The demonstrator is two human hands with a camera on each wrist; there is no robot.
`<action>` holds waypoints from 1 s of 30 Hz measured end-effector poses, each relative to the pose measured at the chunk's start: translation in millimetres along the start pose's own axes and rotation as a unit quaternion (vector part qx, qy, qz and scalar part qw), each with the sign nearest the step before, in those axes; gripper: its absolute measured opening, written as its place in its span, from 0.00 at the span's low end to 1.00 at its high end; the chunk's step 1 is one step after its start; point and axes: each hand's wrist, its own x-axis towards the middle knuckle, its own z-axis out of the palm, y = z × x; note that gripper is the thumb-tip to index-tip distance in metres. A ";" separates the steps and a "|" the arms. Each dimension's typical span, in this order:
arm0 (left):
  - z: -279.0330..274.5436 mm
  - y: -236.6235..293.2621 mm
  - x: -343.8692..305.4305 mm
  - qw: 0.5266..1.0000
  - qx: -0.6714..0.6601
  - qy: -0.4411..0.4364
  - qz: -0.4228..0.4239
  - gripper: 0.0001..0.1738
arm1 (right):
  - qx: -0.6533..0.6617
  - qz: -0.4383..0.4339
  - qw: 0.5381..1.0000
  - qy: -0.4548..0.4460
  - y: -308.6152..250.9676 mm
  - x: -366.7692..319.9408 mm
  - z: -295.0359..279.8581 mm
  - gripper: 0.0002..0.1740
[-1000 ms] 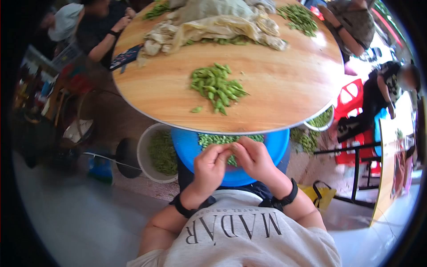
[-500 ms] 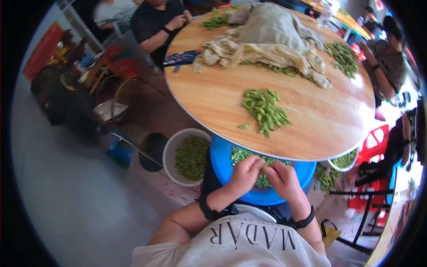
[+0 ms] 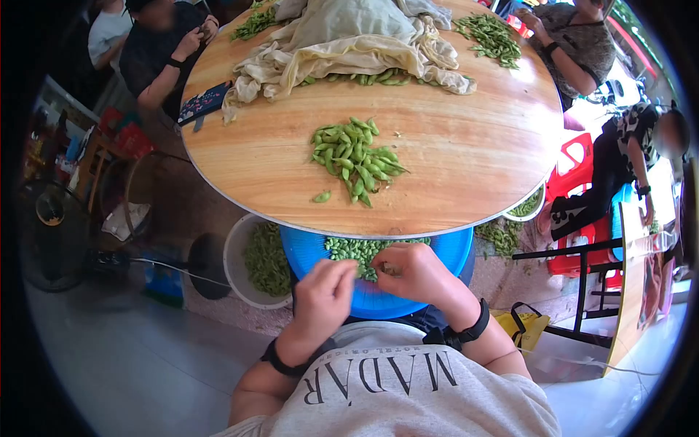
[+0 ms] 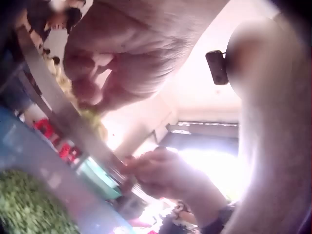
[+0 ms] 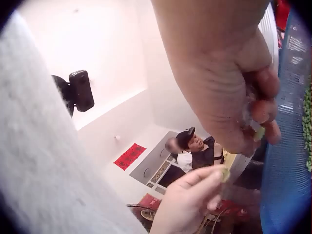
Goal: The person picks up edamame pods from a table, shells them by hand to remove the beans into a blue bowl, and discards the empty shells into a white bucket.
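Both your hands pinch with their fingers: the left hand [image 3: 320, 295] a green bit [image 5: 225, 174], the right hand [image 3: 419, 273] a pod piece [image 5: 259, 134]. Below those fingers, shelled beans [image 3: 349, 250] lie in a blue basin [image 3: 306, 255].

Yellow bag [image 3: 534, 329] with black handles; red banner [image 5: 129, 157] on wall [image 5: 139, 122]

One blue basin [image 3: 453, 255], two white tubs [image 3: 233, 258]

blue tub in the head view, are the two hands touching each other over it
No, a gap shows between the left hand and right hand, with green beans in the blue tub visible there.
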 end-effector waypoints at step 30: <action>-8.0 -1.3 66.3 0.905 -0.318 -0.145 -0.241 0.08 | 0.442 0.172 0.879 -0.043 -0.7 24.0 -24.6 0.25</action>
